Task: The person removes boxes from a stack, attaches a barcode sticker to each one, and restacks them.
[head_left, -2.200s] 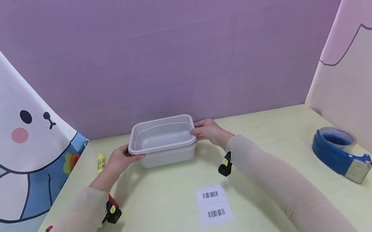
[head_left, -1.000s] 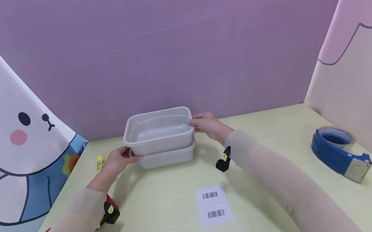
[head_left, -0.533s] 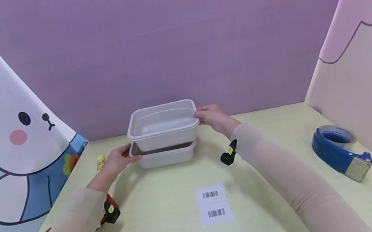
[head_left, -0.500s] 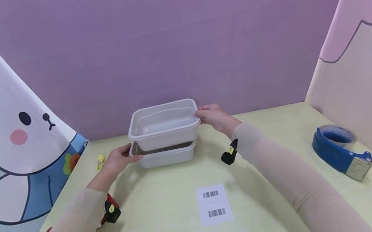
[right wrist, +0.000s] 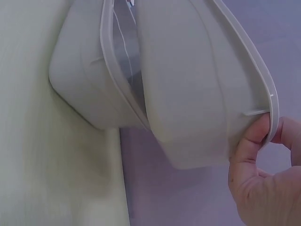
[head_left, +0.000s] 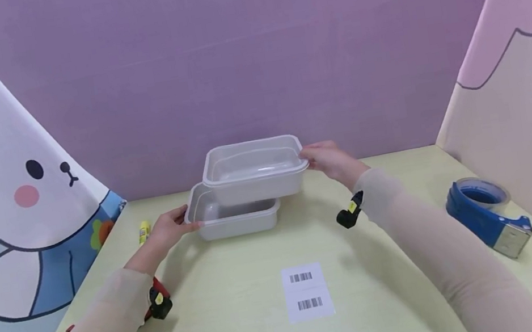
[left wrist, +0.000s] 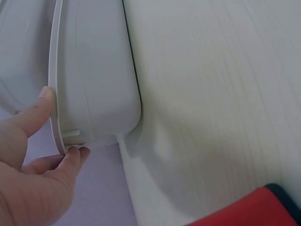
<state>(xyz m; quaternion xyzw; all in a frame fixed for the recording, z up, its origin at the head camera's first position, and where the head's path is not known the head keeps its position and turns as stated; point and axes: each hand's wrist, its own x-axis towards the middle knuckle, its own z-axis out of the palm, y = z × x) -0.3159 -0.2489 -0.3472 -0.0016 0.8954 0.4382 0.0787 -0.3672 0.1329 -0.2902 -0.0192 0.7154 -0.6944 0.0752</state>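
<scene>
Two pale grey plastic food containers are at the back of the table. My right hand (head_left: pixel 329 159) pinches the right rim of the upper container (head_left: pixel 256 187), which hangs raised and shifted right over the lower one. My left hand (head_left: pixel 167 232) grips the left rim of the lower container (head_left: pixel 239 226), which stands on the table. In the left wrist view, the left thumb and fingers (left wrist: pixel 70 157) clasp that container's rim. In the right wrist view, the right thumb and fingers (right wrist: pixel 251 141) hold the upper container's rim, and a gap shows between the two containers.
A sheet with two barcodes (head_left: pixel 308 291) lies mid-table. A blue tape dispenser (head_left: pixel 485 216) stands at the right. A yellow glue stick (head_left: pixel 144 231) lies beyond the left forearm, and a red object (left wrist: pixel 249 209) lies near the left wrist. A purple wall (head_left: pixel 251 65) closes the back.
The upper container, first nested in the lower one, has been lifted by the right hand and moved right. The left hand and lower container have stayed nearly still.
</scene>
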